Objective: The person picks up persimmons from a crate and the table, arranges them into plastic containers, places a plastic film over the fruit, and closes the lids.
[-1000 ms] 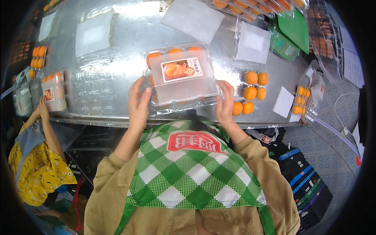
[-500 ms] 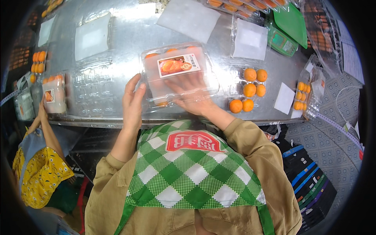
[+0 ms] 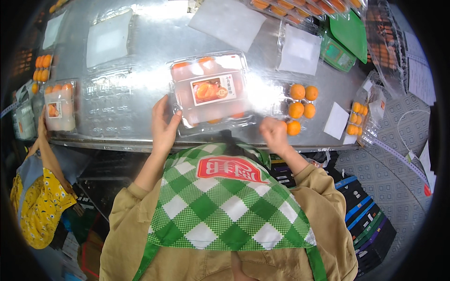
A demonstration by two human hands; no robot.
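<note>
A clear plastic clamshell box (image 3: 197, 117) of oranges lies in front of me, lid down over a white sheet. A label (image 3: 212, 89) with an orange picture is on its top. My left hand (image 3: 164, 129) holds the box's near left corner, thumb at the rim and fingers along the side. Off the box, my right hand (image 3: 274, 133) is curled closed at the table's near edge, slightly blurred. Whether anything is inside its fingers is hidden. Beside it, several loose oranges (image 3: 296, 110) sit in an open clear tray, one partly behind the hand.
Empty clear trays (image 3: 110, 105) lie to the left. White sheets (image 3: 300, 49) rest in trays farther back. A green scale (image 3: 337, 54) and stacked boxes of oranges (image 3: 300, 8) stand at the back right. At far left, another person's hand (image 3: 42, 126) touches a filled box (image 3: 61, 107).
My right hand has left the box lid and moved right, to the loose oranges, curling closed. The box has turned slightly, with my left hand still at its corner.
</note>
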